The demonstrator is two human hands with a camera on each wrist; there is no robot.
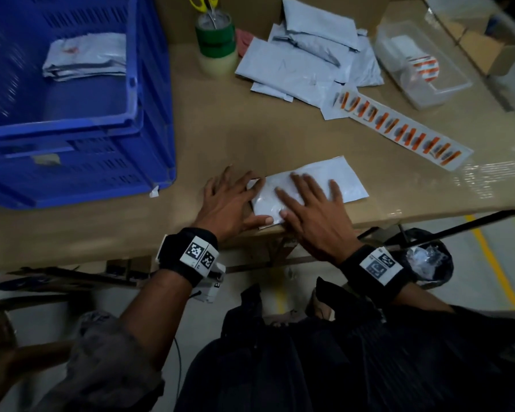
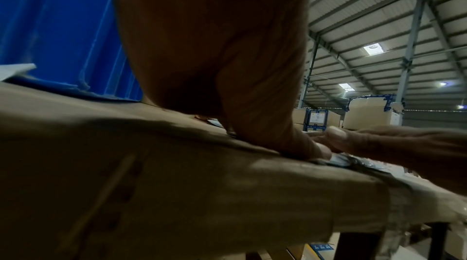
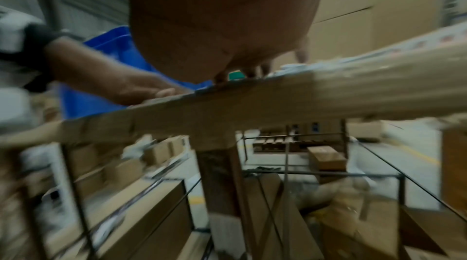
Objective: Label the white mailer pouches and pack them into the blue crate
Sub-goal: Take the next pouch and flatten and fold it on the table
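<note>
Both hands are flat on one white plastic mailer pouch [image 1: 306, 185] lying at the near edge of the brown cardboard-covered tabletop [image 1: 220, 129]. The left hand [image 1: 229, 200] has its fingers spread, thumb lying along the pouch's near edge, the other fingertips at its left end. The right hand [image 1: 312, 209] sits palm down right on top of the pouch, fingers straight and splayed. So neither grip is clamped on anything, both are just open and pressing. From the left wrist view you can see the left thumb [image 2: 298, 144] down on the crinkly pouch edge [image 2: 346, 161], with a right fingertip [image 2: 338, 136] close by.

The big blue plastic crate [image 1: 149, 120] stands at the far left of the tabletop, and there's a folded white pouch [image 1: 85, 58] already inside it. A loose pile of more white mailer pouches [image 1: 306, 63] sits at the back, well apart from the hands. A long strip of orange-and-white labels [image 1: 399, 130] runs diagonally on the right, between that pile and the pouch being pressed. Stacked green tape rolls [image 1: 216, 40] with yellow-handled scissors [image 1: 204, 3] poking out stand beside the crate, and a clear plastic box [image 1: 422, 66] is at far right.
</note>
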